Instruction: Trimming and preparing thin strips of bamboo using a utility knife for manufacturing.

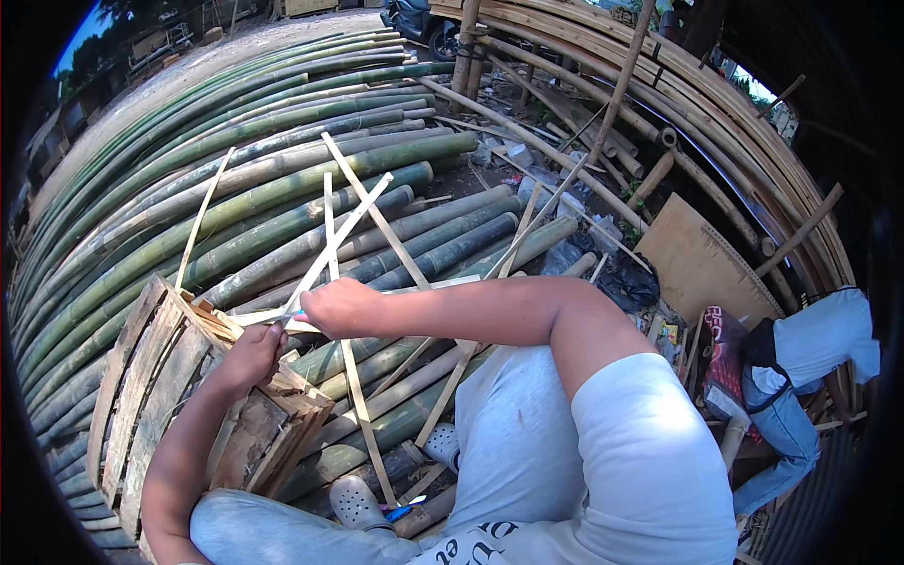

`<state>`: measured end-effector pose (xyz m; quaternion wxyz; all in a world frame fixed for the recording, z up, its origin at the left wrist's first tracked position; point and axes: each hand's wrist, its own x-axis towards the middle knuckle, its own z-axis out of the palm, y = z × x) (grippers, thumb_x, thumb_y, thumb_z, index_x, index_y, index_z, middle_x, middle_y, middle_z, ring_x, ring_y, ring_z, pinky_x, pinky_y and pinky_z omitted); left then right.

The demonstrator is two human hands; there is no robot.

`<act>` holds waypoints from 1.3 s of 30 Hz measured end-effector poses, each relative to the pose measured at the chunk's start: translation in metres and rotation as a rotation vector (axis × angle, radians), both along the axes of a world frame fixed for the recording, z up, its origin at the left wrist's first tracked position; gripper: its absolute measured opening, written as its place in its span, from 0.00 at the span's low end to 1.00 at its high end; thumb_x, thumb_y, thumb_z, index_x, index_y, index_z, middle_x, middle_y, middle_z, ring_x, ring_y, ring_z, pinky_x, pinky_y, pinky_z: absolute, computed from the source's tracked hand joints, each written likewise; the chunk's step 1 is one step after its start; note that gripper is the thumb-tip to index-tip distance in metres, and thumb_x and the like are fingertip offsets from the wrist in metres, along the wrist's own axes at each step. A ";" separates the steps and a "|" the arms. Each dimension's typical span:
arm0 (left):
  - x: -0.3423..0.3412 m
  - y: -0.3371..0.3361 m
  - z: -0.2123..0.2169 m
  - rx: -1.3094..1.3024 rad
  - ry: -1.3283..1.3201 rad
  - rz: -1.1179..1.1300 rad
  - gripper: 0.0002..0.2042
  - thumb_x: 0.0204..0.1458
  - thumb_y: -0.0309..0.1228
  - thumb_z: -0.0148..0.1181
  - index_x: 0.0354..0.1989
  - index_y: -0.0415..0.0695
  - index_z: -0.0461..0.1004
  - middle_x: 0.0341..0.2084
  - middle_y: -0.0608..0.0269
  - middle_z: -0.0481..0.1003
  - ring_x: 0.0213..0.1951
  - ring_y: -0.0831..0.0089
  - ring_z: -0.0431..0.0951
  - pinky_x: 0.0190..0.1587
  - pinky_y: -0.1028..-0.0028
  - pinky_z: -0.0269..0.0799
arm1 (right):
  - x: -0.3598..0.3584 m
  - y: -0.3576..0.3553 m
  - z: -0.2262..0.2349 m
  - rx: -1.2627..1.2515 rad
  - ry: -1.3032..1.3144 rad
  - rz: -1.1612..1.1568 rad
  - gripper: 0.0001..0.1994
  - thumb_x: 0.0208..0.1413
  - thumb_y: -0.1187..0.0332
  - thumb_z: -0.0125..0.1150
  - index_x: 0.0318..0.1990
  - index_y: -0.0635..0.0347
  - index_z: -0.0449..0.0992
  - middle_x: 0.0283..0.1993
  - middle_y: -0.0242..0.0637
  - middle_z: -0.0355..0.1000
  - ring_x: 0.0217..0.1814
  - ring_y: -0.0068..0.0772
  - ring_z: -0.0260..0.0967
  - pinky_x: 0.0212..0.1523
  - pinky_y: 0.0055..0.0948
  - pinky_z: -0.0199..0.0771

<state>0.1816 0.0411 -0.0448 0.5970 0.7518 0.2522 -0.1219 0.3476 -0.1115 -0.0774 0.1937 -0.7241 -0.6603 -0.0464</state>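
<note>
Several pale bamboo strips (pixel 353 221) cross each other in a loose lattice in front of me, some reaching down toward my shoes. My left hand (pixel 254 356) is closed in a pinch at the strips' meeting point, above a rough wooden crate (pixel 155 414). Close beside it, my right hand (pixel 341 309) is closed, its arm reaching across from the right. A small blue and pink thing (pixel 301 316) shows at its fingertips; its kind is too small to make out. The fingers partly hide the crossing of the strips.
Long green bamboo poles (pixel 273 193) lie side by side under and beyond the strips. At right are plastic litter (pixel 574 226), a plywood sheet (pixel 706 259) and stacked long slats (pixel 753 141). Another person (pixel 800 367) bends over at far right. A motorbike (pixel 414 24) stands at the back.
</note>
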 end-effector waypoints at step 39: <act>0.000 -0.001 -0.007 0.262 0.025 -0.100 0.21 0.69 0.45 0.37 0.28 0.44 0.68 0.16 0.71 0.62 0.16 0.78 0.61 0.20 0.72 0.62 | 0.055 -0.009 -0.003 -0.132 -0.057 -0.349 0.19 0.65 0.62 0.44 0.28 0.66 0.74 0.28 0.57 0.74 0.32 0.61 0.74 0.38 0.53 0.75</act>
